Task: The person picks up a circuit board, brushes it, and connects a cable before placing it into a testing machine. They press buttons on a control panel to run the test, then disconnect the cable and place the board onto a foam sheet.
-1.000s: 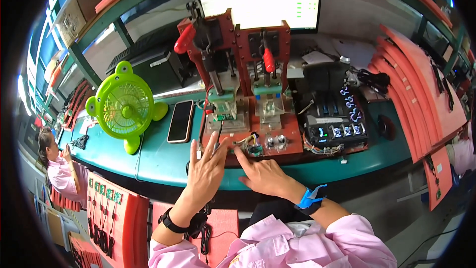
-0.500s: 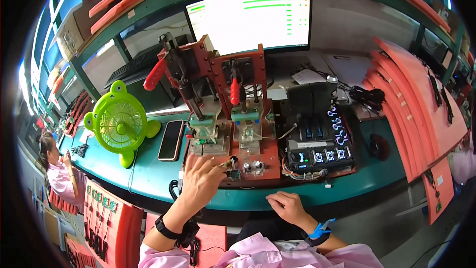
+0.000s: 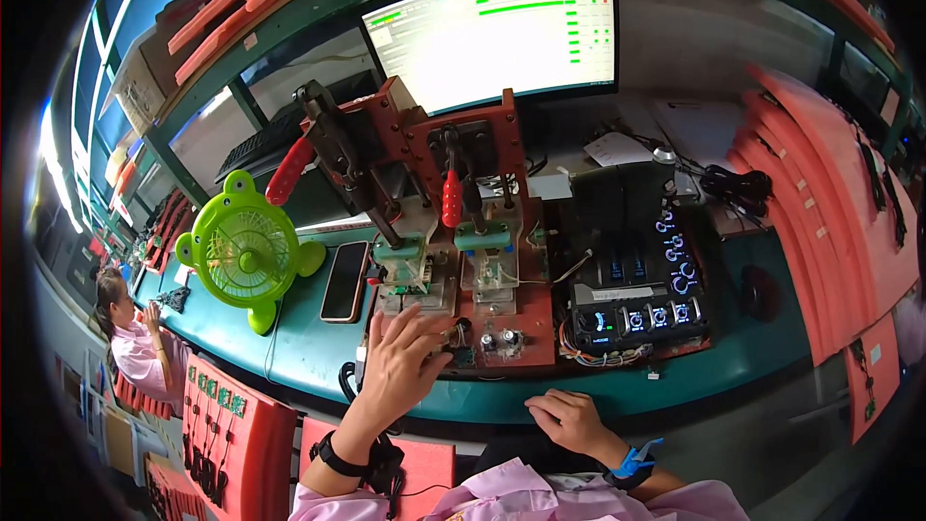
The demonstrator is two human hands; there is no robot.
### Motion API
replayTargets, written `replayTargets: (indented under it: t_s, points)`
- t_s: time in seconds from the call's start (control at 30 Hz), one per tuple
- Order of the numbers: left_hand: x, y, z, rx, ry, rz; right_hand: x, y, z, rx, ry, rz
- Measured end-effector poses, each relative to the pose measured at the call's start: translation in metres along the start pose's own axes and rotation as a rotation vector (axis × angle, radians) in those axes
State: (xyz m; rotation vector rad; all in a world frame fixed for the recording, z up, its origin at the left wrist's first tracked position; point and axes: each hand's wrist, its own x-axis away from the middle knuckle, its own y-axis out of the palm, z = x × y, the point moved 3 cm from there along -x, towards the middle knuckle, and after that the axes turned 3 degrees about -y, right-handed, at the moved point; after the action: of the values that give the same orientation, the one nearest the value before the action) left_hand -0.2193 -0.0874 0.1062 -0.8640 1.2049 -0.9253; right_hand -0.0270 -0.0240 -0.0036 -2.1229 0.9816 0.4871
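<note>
1. The left hand (image 3: 405, 367), fingers spread and holding nothing, reaches onto the red test fixture (image 3: 463, 260), covering its front-left corner on the tabletop (image 3: 309, 357).
2. The right hand (image 3: 569, 420) rests loosely curled and empty at the tabletop's near edge.
3. Small parts beneath the left fingers are hidden.

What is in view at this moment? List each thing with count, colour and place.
Test fixture: one, red-brown, bench centre, with two red-handled clamp levers.
Monitor: one, lit white screen, behind the fixture.
Desk fan: one, green, left of the fixture.
Phone: one, black, lying between fan and fixture.
Control box: one, black with blue lights, right of the fixture.
Foam trays: several, red-orange, stacked at right.
Co-worker: one, pink coat, far left.
Left hand: open, fingers spread at the fixture's front edge.
Right hand: loosely curled, at the bench's near edge, holding nothing.
</note>
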Motion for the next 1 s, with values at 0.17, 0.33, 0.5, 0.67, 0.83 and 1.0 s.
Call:
replayTargets:
  t_s: [0.17, 0.33, 0.5, 0.67, 0.83, 1.0]
  points:
    - [0.0, 0.006, -0.003, 0.029, 0.031, -0.052, 0.001, 0.006, -0.002, 0.078, -0.038, -0.008]
    - [0.004, 0.007, -0.001, -0.038, 0.07, -0.077, -0.016, 0.01, -0.02, 0.217, -0.012, -0.116]
    - [0.017, 0.008, -0.003, -0.229, 0.0, 0.013, -0.056, 0.02, -0.047, 0.366, 0.017, -0.191]
    - [0.024, 0.014, -0.009, -0.47, 0.063, -0.074, -0.056, 0.035, -0.04, 0.449, -0.02, -0.227]
    - [0.026, 0.014, -0.018, -0.341, 0.054, -0.066, -0.056, 0.036, -0.042, 0.442, 0.064, -0.357]
    - [0.022, 0.012, -0.014, -0.3, 0.05, -0.092, -0.05, 0.033, -0.045, 0.397, 0.084, -0.435]
